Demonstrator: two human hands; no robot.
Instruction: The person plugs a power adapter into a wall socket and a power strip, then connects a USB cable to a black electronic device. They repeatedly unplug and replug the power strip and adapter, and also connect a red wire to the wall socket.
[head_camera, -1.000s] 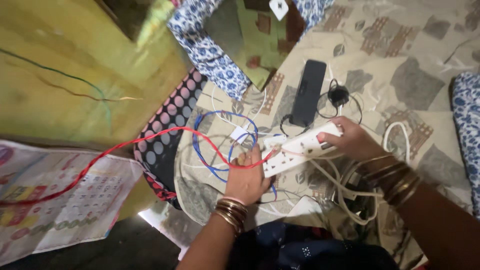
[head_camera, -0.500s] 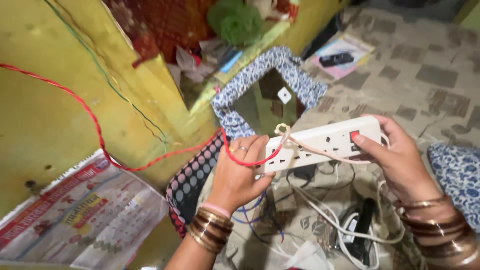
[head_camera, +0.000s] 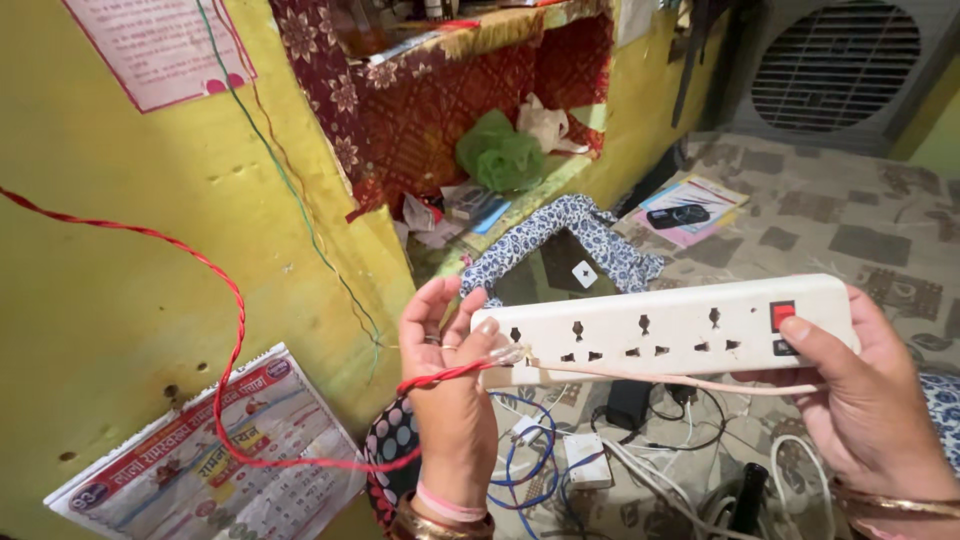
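Hands hold a long white plastic power strip (head_camera: 665, 330) level across the middle of the view. The left hand (head_camera: 452, 385) pinches a twisted red wire (head_camera: 232, 330) against the strip's near end, thumb and fingers (head_camera: 440, 300) loosely raised behind it. The right hand (head_camera: 860, 390) grips the far end, thumb lying beside the red rocker switch (head_camera: 782, 315), with a pale cord (head_camera: 690, 380) running along the strip's lower edge.

Below them, a tangle of blue wire (head_camera: 530, 450), white cables (head_camera: 650, 480) and a black adapter (head_camera: 628, 402) lies on the patterned grey-beige mat (head_camera: 850, 230); where each cable ends cannot be made out. A printed paper calendar (head_camera: 210, 450) hangs low on the yellow wall (head_camera: 120, 260), its lower corner cut off.

Farther back, a wall niche lined with dark red flowered cloth (head_camera: 430, 110) holds a crumpled green plastic bag (head_camera: 500, 155), a whitish bag (head_camera: 545, 125) and small packets too blurred to tell. Beyond, a grey slatted cooler (head_camera: 835, 70) is partly out of frame.
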